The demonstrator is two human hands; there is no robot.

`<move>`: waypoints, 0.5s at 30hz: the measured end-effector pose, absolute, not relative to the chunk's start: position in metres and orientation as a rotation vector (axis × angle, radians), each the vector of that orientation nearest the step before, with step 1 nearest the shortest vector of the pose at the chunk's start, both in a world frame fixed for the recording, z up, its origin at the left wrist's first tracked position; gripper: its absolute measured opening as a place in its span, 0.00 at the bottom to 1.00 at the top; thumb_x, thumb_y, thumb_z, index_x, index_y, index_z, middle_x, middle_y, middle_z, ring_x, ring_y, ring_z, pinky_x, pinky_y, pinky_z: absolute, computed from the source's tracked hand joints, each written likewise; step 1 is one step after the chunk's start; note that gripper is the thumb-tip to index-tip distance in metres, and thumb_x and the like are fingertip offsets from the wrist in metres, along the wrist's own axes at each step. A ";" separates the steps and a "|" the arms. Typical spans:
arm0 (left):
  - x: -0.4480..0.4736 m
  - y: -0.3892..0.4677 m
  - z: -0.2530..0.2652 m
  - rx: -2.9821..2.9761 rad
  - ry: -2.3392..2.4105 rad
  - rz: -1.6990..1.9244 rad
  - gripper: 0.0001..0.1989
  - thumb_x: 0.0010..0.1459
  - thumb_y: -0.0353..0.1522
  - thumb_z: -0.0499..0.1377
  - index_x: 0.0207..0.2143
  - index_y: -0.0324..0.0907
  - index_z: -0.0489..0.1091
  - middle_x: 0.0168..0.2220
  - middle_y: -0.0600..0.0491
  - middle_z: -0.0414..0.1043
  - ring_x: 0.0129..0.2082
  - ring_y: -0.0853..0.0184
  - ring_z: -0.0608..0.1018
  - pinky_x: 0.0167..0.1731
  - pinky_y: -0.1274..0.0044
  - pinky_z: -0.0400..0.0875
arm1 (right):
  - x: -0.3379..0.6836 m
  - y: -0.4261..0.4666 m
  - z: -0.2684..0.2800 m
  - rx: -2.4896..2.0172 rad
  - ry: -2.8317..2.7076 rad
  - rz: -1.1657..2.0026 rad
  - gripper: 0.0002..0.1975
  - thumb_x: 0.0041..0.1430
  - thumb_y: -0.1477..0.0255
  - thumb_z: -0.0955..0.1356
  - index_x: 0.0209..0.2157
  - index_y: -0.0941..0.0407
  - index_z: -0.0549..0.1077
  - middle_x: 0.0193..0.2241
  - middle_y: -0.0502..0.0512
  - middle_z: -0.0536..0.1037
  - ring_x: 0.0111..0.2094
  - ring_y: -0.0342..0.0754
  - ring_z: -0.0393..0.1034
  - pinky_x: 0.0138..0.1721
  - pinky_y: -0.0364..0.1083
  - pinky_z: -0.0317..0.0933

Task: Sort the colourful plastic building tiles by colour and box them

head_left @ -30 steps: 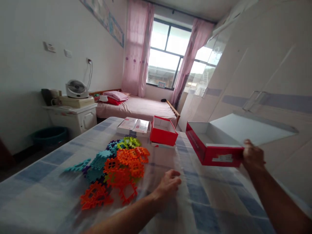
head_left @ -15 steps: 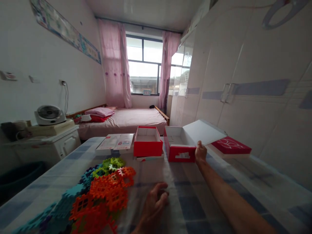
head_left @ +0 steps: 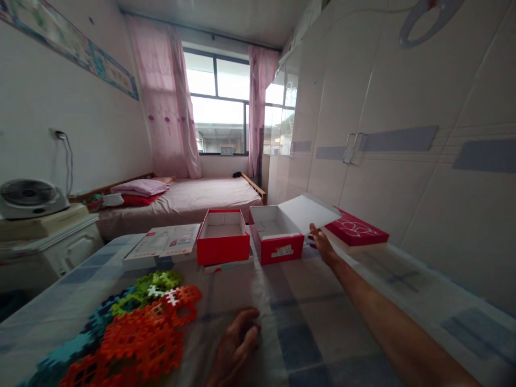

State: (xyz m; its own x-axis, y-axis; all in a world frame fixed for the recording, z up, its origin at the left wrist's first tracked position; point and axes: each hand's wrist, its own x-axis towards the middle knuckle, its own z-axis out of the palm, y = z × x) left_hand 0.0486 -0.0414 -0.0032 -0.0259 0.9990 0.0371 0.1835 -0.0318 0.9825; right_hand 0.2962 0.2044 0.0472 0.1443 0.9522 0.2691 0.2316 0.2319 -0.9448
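- left hand [head_left: 237, 344]: fingers loosely curled, nothing visible held, low by tabletop [head_left: 298, 341]
- interlocking plastic tiles [head_left: 141, 336]: heaped left of it
- right hand [head_left: 320, 244]: fingers half-spread at lid [head_left: 306, 210], contact unclear
- crimson box [head_left: 269, 251]: lid raised, right of red box [head_left: 223, 250]

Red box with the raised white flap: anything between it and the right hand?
Nothing visible. The right hand is beside the near right corner of the red box. The white flap shows behind the fingertips; can't tell whether they touch it.
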 end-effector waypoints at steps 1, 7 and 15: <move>0.049 -0.042 -0.003 1.350 1.353 1.177 0.18 0.53 0.39 0.51 0.42 0.40 0.68 0.40 0.48 0.73 0.39 0.62 0.75 0.33 0.77 0.70 | 0.305 0.202 0.047 -1.277 -1.351 0.752 0.28 0.55 0.50 0.57 0.45 0.56 0.68 0.38 0.57 0.75 0.34 0.47 0.70 0.33 0.44 0.64; 0.051 -0.044 0.001 1.349 1.390 1.151 0.17 0.53 0.39 0.52 0.42 0.41 0.69 0.43 0.49 0.72 0.39 0.64 0.75 0.34 0.78 0.70 | 0.361 0.187 0.039 -1.580 -1.326 0.339 0.24 0.55 0.65 0.58 0.50 0.62 0.65 0.49 0.67 0.68 0.50 0.57 0.62 0.51 0.56 0.54; 0.048 -0.046 0.007 1.376 1.411 1.096 0.17 0.52 0.40 0.53 0.43 0.43 0.69 0.43 0.50 0.73 0.39 0.63 0.75 0.36 0.77 0.70 | 0.414 0.197 0.030 -1.939 -1.577 -0.469 0.31 0.54 0.67 0.62 0.58 0.62 0.55 0.58 0.70 0.57 0.58 0.63 0.48 0.50 0.62 0.50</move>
State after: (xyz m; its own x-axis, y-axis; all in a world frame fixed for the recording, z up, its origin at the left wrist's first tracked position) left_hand 0.0479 -0.0463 0.0070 -0.0243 0.9997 -0.0009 0.2465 0.0069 0.9691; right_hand 0.4136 0.1965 0.0302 0.2356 0.7597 0.6061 0.9675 -0.1241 -0.2205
